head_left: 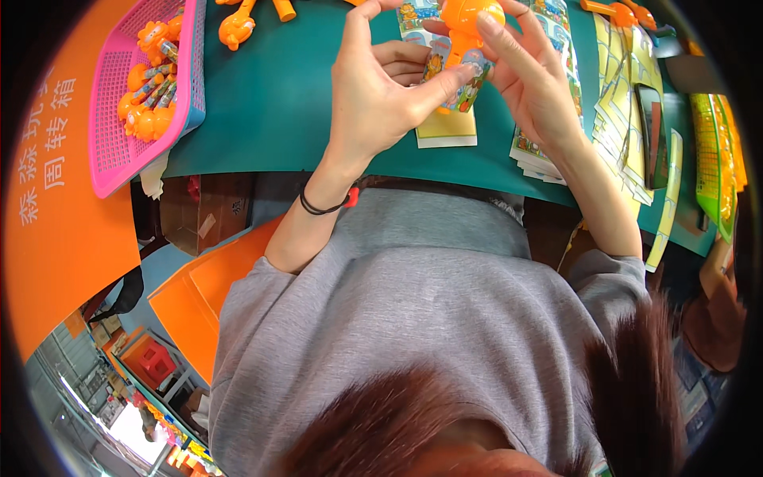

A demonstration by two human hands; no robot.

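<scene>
Both of my hands are raised over the green table at the top of the view. Between them is an orange plastic toy with a round head and a narrow handle. My left hand pinches a colourful printed sticker against the handle, its thumb lying across the front. My right hand has its fingers and thumb around the toy's head. Beneath the sticker lies a yellow and white paper piece. Part of the toy's head is cut off by the top edge.
At the left stands a pink basket holding several orange toys. Another orange toy lies beside it. To the right are printed sticker sheets, yellow paper strips, a dark phone-like slab and a green basket. A person's arm shows at far right.
</scene>
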